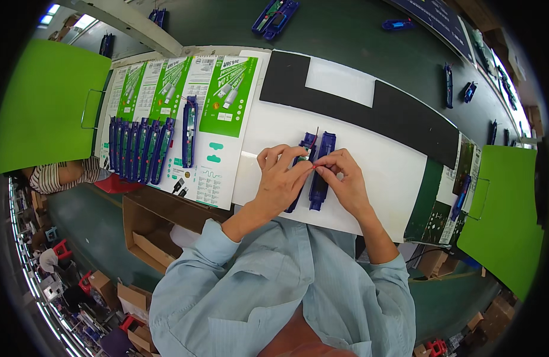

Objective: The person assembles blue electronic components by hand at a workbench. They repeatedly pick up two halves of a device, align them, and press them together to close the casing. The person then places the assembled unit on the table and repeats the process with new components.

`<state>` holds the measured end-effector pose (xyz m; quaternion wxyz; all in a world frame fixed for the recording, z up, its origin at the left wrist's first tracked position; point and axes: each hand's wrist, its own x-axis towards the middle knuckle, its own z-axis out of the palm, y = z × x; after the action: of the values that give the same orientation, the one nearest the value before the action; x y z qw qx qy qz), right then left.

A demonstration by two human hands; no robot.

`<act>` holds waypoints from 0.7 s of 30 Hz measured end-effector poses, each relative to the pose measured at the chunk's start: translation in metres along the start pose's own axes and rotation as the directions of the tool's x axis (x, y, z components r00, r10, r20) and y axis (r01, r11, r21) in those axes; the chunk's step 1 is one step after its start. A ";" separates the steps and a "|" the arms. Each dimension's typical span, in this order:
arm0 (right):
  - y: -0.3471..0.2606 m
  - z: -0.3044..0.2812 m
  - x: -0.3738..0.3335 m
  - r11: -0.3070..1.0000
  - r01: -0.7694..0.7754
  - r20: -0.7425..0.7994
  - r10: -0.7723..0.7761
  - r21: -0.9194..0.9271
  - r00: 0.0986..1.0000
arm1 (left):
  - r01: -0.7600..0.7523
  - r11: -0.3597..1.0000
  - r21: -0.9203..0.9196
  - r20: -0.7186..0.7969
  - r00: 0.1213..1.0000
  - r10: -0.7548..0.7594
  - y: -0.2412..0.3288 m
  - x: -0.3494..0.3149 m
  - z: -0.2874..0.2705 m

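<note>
In front of me on a white work surface lie two long blue plastic housing halves. The left housing half (293, 203) carries a green circuit board, and a thin wire sticks up from its far end. Beside it is the right housing half (319, 193), whose inside looks dark. My left hand (280, 183) lies partly over the left half, its fingertips closed at a thin red wire (314, 167). My right hand (346, 181) pinches the same wire with thumb and forefinger, above the right half. The fingers hide the wire's ends.
To the left, several blue housings with boards (140, 149) lie in a row on printed card sheets (218, 178), with a single housing (190, 132) apart. A black strip (414, 116) borders the work surface. More housings (275, 18) lie on the green bench beyond. Green panels (48, 101) flank both sides.
</note>
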<state>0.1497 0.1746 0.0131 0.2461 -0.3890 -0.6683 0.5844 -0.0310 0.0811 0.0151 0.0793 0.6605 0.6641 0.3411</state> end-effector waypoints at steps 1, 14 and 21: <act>0.004 0.001 -0.001 1.000 0.005 -0.007 -0.004 0.014 1.000 | 0.017 1.000 -0.005 -0.010 1.000 -0.017 0.001 -0.002 0.002; -0.017 0.015 -0.011 0.912 0.291 0.056 -0.287 -0.290 0.956 | 0.145 0.986 0.086 0.111 0.982 -0.155 0.015 -0.047 -0.033; -0.010 0.030 -0.001 0.782 0.498 0.202 -0.456 -0.375 0.867 | 0.113 0.992 -0.059 0.105 0.989 -0.106 0.009 -0.044 -0.024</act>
<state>0.1246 0.1560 0.0176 0.2637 -0.2206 -0.8647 0.3661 -0.0320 0.0307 0.0225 0.1530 0.6365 0.6831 0.3237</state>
